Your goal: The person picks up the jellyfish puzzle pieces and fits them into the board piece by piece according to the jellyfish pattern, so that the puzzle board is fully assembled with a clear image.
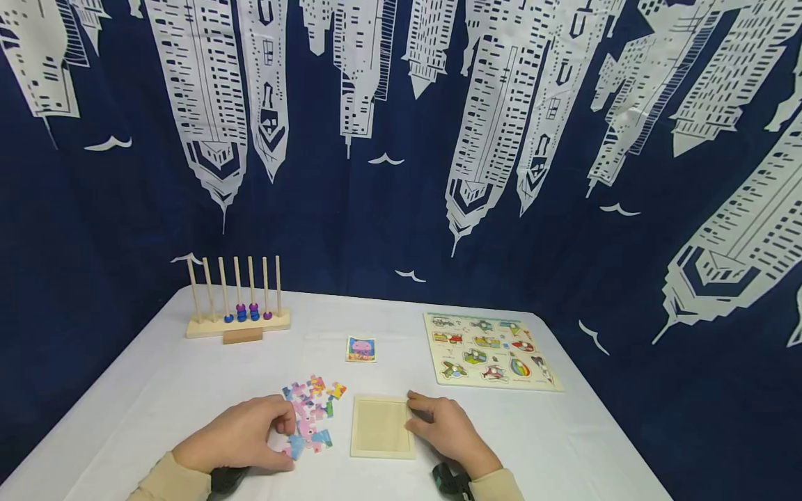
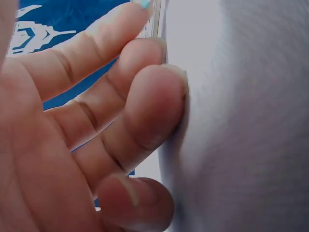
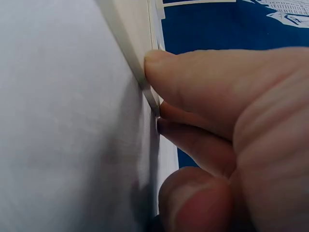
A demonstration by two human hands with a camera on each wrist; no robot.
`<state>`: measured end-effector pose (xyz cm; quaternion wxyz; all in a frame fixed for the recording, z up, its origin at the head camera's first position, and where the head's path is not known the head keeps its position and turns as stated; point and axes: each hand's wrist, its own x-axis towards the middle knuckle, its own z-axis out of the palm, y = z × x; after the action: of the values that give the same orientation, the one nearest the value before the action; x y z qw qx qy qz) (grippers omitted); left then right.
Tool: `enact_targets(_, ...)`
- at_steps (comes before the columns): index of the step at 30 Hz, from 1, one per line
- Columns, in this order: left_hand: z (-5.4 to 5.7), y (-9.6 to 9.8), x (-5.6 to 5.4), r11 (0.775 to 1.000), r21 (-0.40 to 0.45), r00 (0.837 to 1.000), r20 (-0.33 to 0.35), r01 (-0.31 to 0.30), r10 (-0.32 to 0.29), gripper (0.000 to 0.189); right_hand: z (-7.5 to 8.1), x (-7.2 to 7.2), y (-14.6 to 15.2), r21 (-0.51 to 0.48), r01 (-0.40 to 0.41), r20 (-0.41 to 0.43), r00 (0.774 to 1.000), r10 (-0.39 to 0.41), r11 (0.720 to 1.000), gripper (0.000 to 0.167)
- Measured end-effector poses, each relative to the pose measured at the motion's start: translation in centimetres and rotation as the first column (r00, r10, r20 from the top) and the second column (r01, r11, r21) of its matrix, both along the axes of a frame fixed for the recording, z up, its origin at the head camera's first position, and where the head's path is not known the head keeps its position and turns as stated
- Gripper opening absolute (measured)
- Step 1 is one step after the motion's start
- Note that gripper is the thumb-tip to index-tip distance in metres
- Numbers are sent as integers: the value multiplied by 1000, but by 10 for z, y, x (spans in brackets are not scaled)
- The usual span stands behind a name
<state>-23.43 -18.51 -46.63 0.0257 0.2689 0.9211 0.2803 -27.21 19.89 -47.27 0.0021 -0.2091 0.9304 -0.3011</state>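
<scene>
Navy cloth curtain [image 1: 351, 229] at the back, printed with white skyscrapers hanging upside down. White-covered table [image 1: 551, 445] before it. Far right of the table: wooden peg puzzle board [image 1: 451, 351], vehicle pieces seated. Far left: bead-counting frame [image 1: 207, 328], seven upright rods, blue and purple beads on four; small wooden block [image 1: 242, 336] against its front.

Left hand [image 1: 244, 433]: fingers bent, thumb set well apart from them, just left of the jigsaw pieces; contact with a piece cannot be told. Right hand [image 1: 447, 428]: thumb and index spread, tips touching the right edge of a shallow square wooden tray [image 1: 382, 428], bare inside, lying flat between the hands. Beyond it, a small picture card [image 1: 361, 349]. Smallest: jigsaw pieces [image 1: 305, 426], pink, blue, orange, loosely heaped left of the tray.
</scene>
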Motion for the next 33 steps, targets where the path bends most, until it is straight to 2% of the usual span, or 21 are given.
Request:
enact_targets(9, 1, 3, -2, 1000, 20, 999, 43, 21, -22, 38, 0, 3, 7, -13, 5, 13, 1000, -5, 1000, 40)
enact_targets(16, 0, 4, -2, 1000, 1, 1000, 13, -23, 23, 37, 0, 0, 9, -43, -33, 59, 998, 36, 999, 38)
enact_targets(19, 0, 4, -3, 999, 22, 1000, 17, -25, 25, 37, 0, -1, 9, -52, -27, 75, 997, 31, 998, 38)
enact_targets(22, 0, 4, -5, 995, 95, 999, 40, 15, -19, 35, -1, -1, 9, -52, -20, 79, 997, 24, 998, 39)
enact_targets(26, -3, 3, -6, 978, 192, 994, 53, 81, -93, 32, -1, 0, 9, -47, -16, 79, 997, 19, 999, 39)
enact_targets(33, -5, 4, -7, 965, 233, 988, 68, 117, -136, 32, -2, 0, 8, -61, -21, 55, 998, 24, 998, 38)
